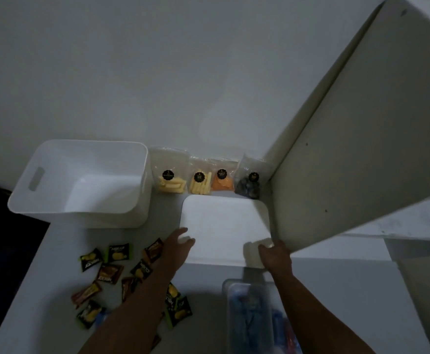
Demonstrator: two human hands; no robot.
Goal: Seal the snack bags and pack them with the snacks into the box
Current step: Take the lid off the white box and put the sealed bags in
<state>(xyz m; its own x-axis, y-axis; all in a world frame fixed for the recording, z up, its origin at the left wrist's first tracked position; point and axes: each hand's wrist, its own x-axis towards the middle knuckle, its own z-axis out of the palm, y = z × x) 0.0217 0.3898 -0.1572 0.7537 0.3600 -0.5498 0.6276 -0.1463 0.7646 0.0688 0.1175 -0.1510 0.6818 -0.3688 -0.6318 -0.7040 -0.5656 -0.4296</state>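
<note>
Four clear snack bags (205, 175) stand in a row against the back wall, just right of the white box (81, 185) and just behind a flat white lid (224, 226). Each bag carries a round black label. From left to right they hold pale yellow sticks (170, 186), more pale sticks (200, 187), orange pieces (222, 183) and dark round pieces (248, 189). Their tops look loose, though the dim light makes it hard to tell whether any is sealed. The box is open at the top, has a cut-out handle in its left side, and nothing shows inside it.

Both your hands are at the near edge of the lid. Your left hand (180, 238) rests on its near left corner with fingers nearly straight, holding nothing. Your right hand (275, 254) has its grip curled around the near right corner.

You seem to be shifting the lid out of the way. Slide it level and towards you, so its far edge does not knock the bags over. Then take one bag at a time and press along the whole top strip.

A dozen or so small wrapped snacks (122, 277), in black, green and brown wrappers, lie scattered on the desk (55, 251) under your left forearm. A clear container (249, 315) with blue contents sits near your right arm. A white cabinet panel (361, 149) rises on the right.
</note>
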